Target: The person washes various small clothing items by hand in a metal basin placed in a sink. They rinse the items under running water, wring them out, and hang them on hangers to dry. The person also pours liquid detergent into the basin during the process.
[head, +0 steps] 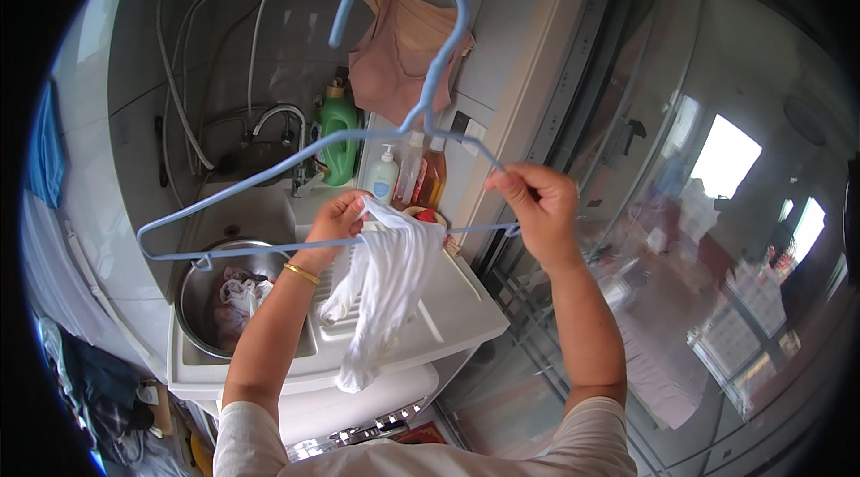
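My right hand grips the right shoulder of a light blue clothes hanger, whose hook points up and away from me. Over the hanger's bottom bar hangs a wet-looking white cloth garment, its lower end dangling past the front edge of the sink counter. My left hand pinches the garment's upper edge between thumb and fingers, with the bar passing by the wrist. A gold bangle circles my left wrist. Below, a steel basin holds crumpled wet clothes.
The basin stands in a white laundry sink with a ribbed washboard. Behind are a chrome faucet, a green detergent jug, a pump bottle and other bottles. A pink bra top hangs on the wall. Glass sliding doors stand right.
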Action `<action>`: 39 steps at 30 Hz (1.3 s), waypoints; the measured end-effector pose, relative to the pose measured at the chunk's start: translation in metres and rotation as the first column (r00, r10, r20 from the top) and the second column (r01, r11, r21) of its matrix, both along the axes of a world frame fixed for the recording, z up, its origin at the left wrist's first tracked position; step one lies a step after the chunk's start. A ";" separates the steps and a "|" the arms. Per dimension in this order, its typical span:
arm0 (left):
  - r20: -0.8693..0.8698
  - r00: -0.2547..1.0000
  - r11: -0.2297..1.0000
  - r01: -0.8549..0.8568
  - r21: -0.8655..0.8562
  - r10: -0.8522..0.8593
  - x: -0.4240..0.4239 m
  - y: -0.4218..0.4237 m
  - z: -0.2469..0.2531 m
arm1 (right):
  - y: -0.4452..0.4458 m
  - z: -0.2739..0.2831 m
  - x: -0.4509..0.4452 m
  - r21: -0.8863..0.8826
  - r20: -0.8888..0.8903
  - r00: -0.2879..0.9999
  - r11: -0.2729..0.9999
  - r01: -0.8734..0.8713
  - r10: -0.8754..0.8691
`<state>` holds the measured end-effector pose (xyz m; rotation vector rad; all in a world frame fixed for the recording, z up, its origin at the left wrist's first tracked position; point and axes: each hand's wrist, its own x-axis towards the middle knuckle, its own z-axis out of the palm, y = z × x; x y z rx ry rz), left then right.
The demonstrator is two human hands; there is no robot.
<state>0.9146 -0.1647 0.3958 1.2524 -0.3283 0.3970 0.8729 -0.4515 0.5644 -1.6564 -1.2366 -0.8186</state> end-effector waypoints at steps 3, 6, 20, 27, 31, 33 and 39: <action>0.013 0.997 0.993 0.081 0.082 -0.082 -0.005 -0.015 -0.017 | 0.002 0.007 0.005 -0.029 -0.060 0.992 0.993 0.112 -0.114; -0.059 0.982 0.976 0.185 0.114 -0.179 -0.013 -0.021 -0.022 | 0.002 0.007 0.014 -0.156 -0.142 0.960 0.963 0.220 -0.242; 0.039 0.914 0.884 0.401 -0.239 -0.404 -0.034 -0.036 -0.013 | 0.007 0.011 0.078 -0.070 -0.151 0.962 0.974 0.217 -0.226; -0.081 0.996 0.989 0.036 0.141 -0.025 -0.040 -0.044 0.003 | 0.006 0.015 0.084 -0.059 -0.158 0.970 0.982 0.179 -0.186; 0.067 0.992 0.986 -0.111 0.124 0.104 -0.022 -0.037 -0.003 | 0.004 0.022 0.085 -0.027 -0.175 0.981 0.996 0.081 -0.084; 0.032 0.982 0.961 -0.189 0.205 0.186 -0.015 -0.026 -0.013 | -0.006 0.029 0.096 -0.020 -0.125 0.985 0.993 0.117 -0.119; -0.058 0.953 0.924 -0.272 0.270 0.298 -0.002 -0.017 -0.036 | -0.022 0.054 0.092 0.084 -0.105 0.994 0.996 0.034 -0.025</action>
